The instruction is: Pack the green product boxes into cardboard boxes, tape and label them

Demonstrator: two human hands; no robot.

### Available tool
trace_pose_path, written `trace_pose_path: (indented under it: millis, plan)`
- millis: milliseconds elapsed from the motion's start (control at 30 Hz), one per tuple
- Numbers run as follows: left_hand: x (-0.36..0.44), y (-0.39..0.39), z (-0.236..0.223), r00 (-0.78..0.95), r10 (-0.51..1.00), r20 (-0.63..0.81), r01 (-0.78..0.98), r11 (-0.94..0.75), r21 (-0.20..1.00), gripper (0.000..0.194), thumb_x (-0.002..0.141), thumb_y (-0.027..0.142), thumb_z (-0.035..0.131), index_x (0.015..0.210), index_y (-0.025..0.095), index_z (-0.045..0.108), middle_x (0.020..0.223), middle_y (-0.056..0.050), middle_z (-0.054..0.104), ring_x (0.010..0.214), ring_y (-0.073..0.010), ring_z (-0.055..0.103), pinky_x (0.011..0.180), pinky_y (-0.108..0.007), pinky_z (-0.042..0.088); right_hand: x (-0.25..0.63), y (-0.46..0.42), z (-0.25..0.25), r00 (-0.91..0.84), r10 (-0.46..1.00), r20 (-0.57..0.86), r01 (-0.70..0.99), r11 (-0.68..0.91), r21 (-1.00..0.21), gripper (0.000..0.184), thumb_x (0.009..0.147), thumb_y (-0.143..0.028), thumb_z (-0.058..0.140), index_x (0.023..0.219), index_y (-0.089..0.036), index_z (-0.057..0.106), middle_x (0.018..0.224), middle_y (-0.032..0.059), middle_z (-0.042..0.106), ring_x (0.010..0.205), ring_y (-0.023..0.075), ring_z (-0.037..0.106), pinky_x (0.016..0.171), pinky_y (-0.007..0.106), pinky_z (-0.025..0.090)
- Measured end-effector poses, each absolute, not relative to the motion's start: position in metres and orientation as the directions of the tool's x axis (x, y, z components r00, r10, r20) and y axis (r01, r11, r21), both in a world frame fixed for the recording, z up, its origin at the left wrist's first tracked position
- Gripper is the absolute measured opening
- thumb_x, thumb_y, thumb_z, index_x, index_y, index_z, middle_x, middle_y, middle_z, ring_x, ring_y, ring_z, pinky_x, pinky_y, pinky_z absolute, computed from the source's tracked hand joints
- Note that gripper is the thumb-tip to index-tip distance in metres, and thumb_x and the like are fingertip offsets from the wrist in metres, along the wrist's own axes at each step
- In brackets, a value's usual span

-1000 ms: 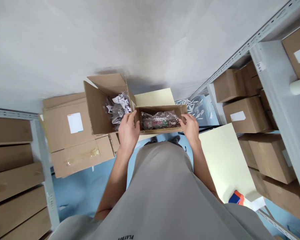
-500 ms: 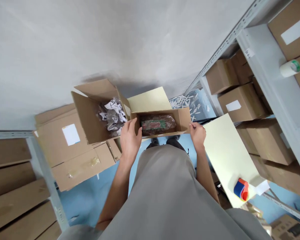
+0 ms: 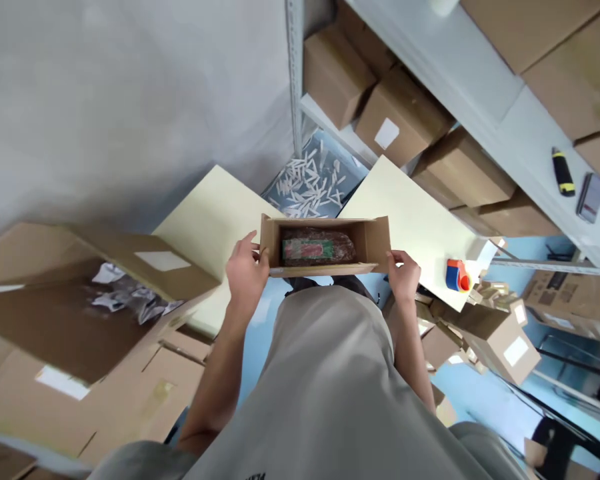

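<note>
In front of my waist is a long, narrow cardboard box (image 3: 325,271) with its top open. Inside it lies a dark brown package (image 3: 343,245) in shiny clear wrap, with a green and red label on it. My left hand (image 3: 247,270) grips the box's left end, its thumb against the cardboard and its fingers partly raised. At the opposite end my right hand (image 3: 404,273) pinches the edge of the right flap. The underside of the box is hidden.
On the left stands a large open carton (image 3: 70,327) with crumpled paper inside. Pale yellow boards (image 3: 405,220) lie on both sides. A tape dispenser (image 3: 457,275) rests on the right board. Shelves of boxes (image 3: 405,117) rise beyond, holding a cutter (image 3: 563,172) and a phone (image 3: 591,197).
My view and body have turned right, carrying the narrow box away from the large open carton, which now sits farther left. Both hands stay at the box's ends.
</note>
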State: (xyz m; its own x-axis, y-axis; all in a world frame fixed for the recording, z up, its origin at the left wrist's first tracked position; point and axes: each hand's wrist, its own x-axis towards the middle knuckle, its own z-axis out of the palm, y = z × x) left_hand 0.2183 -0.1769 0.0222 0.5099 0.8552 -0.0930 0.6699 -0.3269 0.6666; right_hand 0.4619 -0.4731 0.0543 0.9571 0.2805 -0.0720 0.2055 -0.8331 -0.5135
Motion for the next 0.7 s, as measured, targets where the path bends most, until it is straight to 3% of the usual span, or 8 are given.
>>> trace_pose_path:
  millis: [267,500,700]
  plan:
    - [0.383,-0.249,0.034,0.692,0.720,-0.062,0.545,-0.464,0.698,0.055,0.094,0.030,0.070,0.148,0.018,0.069,0.111,-0.010,0.082,0.092,-0.0275,0.078,0.097,-0.041,0.060,0.555,-0.586,0.060,0.995,0.095,0.024,0.090,-0.796,-0.599,0.048,0.098,-0.061,0.054,0.093,-0.019,0.077,0.089,0.0168,0.083,0.082,0.0322,0.078,0.082,0.042,0.057]
    - [0.525,-0.319,0.020,0.804,0.592,-0.050,0.449,-0.550,0.704,0.047,0.096,0.022,0.072,0.143,0.019,0.073,0.117,-0.012,0.083,0.094,-0.0260,0.079,0.099,-0.038,0.059,0.633,-0.663,0.041,0.999,-0.035,0.009,-0.024,-0.836,-0.549,0.053,0.100,-0.062,0.051,0.095,-0.017,0.078,0.093,0.0194,0.084,0.085,0.0339,0.079,0.081,0.043,0.055]
    - [0.590,-0.354,0.018,0.870,0.493,-0.009,0.364,-0.631,0.685,0.048,0.099,0.018,0.069,0.146,0.019,0.069,0.119,-0.011,0.083,0.091,-0.0253,0.079,0.100,-0.040,0.061,0.661,-0.705,0.032,0.997,-0.080,0.013,-0.060,-0.834,-0.548,0.053,0.101,-0.062,0.051,0.096,-0.017,0.079,0.092,0.0172,0.084,0.083,0.0311,0.078,0.079,0.040,0.055]
